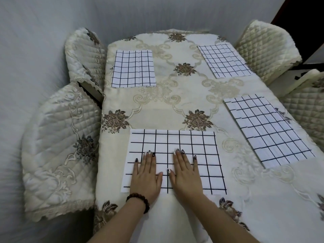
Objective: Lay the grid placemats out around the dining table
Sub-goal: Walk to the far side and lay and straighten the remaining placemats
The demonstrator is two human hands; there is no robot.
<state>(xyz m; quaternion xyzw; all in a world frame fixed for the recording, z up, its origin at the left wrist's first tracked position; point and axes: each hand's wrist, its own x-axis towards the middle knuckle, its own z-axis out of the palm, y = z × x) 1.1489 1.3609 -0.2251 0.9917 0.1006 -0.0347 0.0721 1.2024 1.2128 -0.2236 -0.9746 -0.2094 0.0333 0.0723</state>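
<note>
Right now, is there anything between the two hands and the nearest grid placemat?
Nothing visible stands in the way. The left hand and the right hand both lie flat, fingers straight, directly on the nearest placemat. Nothing but the hands lies on it.

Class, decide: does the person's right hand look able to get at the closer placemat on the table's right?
Probably yes: the right hand lies flat on the nearest placemat, and only bare tablecloth lies between it and the right-side placemat.
</note>
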